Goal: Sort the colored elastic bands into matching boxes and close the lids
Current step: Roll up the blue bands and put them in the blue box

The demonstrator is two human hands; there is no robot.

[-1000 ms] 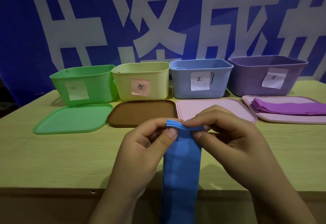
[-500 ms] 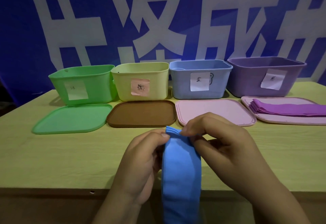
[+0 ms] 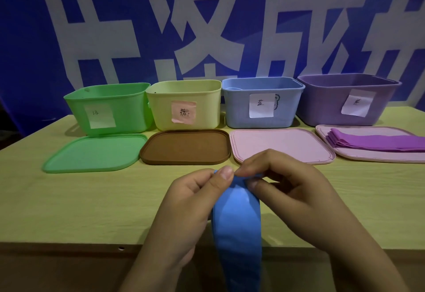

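Since a second ago both my hands have drifted a little toward me and the neat stacked folds at the top of the blue band point(image 3: 236, 222) have bunched into a rounder loop; the boxes and lids have not shifted. My left hand point(image 3: 184, 202) pinches the band's top edge between thumb and forefinger, and my right hand point(image 3: 287, 190) pinches the same edge just beside it, fingertips almost touching. From there the band hangs down past the near edge of the table point(image 3: 69, 211), toward six o'clock.

As for progress, I judge the sorting about half way at best. All four boxes stand open along the far side: green box point(image 3: 108, 107) at ten o'clock, yellow box point(image 3: 184, 105) at eleven, blue box point(image 3: 262, 101) at twelve, purple box point(image 3: 345, 98) at one to two. Each lid lies flat in front of its box: green lid point(image 3: 94, 151), brown lid point(image 3: 186, 147), pink lid point(image 3: 280, 144), and the far-right lid point(image 3: 326, 133), which carries the folded purple bands point(image 3: 377, 142), not yet boxed. Something pale shows inside the blue box; I cannot tell what lies in the others. Left: this band into the blue box, the purple ones away, four lids closed.
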